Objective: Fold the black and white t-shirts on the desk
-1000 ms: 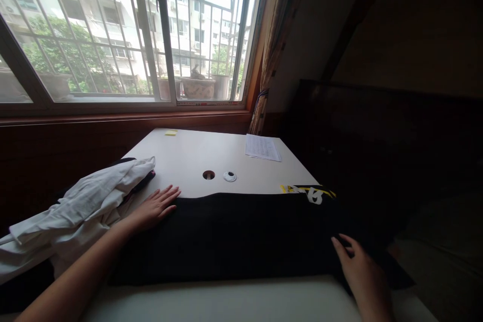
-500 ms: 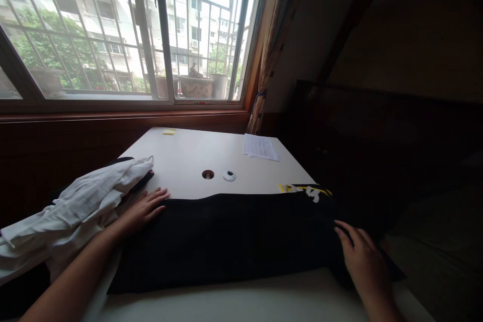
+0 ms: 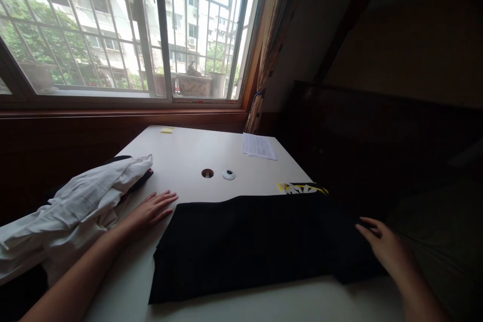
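A black cloth, seemingly a garment (image 3: 245, 241), lies spread flat across the white table (image 3: 181, 156). A strip with yellow and white marks (image 3: 302, 188) shows at its far right edge. My left hand (image 3: 153, 209) rests flat on the table, fingers spread, just left of the cloth's upper left corner and apart from it. At the cloth's right end, my right hand (image 3: 381, 239) has thumb and fingers closed on its dark edge. The left end of the cloth has a slightly uneven edge.
White and dark clothes (image 3: 86, 196) lie heaped on the table's left side. Printed papers (image 3: 259, 146), a yellow note (image 3: 167, 130), a round hole (image 3: 207, 173) and a white round cap (image 3: 228, 175) are farther back. A barred window and curtain stand beyond.
The black cloth has slid right, and its left end has come away from my left hand. My right hand has moved right with the cloth's edge. The view has shifted slightly.
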### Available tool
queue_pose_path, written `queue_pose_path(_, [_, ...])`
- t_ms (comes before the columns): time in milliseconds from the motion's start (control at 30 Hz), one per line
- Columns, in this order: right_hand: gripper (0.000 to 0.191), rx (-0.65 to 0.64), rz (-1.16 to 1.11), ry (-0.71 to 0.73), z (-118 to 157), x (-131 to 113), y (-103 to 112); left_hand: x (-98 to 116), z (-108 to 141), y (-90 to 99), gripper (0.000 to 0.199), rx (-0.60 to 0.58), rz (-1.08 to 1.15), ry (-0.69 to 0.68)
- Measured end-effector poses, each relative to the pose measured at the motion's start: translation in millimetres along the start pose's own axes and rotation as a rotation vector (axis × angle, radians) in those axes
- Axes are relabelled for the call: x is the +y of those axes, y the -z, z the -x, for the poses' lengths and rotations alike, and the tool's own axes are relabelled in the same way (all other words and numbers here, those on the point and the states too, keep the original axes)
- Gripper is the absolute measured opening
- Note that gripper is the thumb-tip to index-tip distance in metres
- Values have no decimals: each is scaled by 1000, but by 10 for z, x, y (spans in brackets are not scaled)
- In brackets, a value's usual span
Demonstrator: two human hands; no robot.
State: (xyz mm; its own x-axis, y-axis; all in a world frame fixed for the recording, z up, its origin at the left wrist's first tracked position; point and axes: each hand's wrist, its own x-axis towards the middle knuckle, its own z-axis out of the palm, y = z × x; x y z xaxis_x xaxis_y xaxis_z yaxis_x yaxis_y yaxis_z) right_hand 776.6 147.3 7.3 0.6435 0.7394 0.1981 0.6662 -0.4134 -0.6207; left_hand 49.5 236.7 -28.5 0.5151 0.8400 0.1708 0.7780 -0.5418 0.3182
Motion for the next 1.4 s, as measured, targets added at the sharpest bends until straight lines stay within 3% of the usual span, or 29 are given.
queue_pose_path(200, [57,45,12,198,527,-1243,151,-14,6,0,49,34,-5,-2])
queue_pose_path(367, [41,9,-142,475,1219,-2324,-149,-52,12,-21,47,41,9,-19])
queue_pose_path(467, [32,-136,-235,709,1818,-2783,-421,-88,28,-36,46,55,6,-24])
queue_pose_path(567, [29,-425,-365,894,2439,-3019,-598,-112,47,-40,45,69,-6,-39])
queue_pose_path(667, [37,-798,-369,1041,2806,-3046,-622,-104,58,-28,45,67,-13,-60])
queue_pose_path(733, [32,-859,-334,1044,2819,-2973,-595,-87,57,-16,45,57,-12,-60])
queue_pose_path(800, [24,-785,-287,976,2672,-2833,-584,-72,53,-7,46,42,-12,-46])
queue_pose_path(900, [22,-573,-159,850,2311,-2482,-644,-70,45,-11,46,29,-17,-39])
queue_pose_path(1033, [34,-328,44,705,1950,-1857,-824,-94,36,-45,44,69,-9,-64])
queue_pose_path(1100, [41,-313,49,613,1893,-1597,-908,-96,30,-63,43,94,-3,-87])
queue_pose_path(1167, [48,-384,0,525,1893,-1432,-965,-82,22,-71,41,117,7,-131])
queue_pose_path(1300, [62,-515,-107,400,1856,-1321,-996,-18,12,-44,38,160,39,-219])
queue_pose_path(1400, [62,-434,-89,411,1674,-1261,-972,37,17,4,39,159,50,-250])
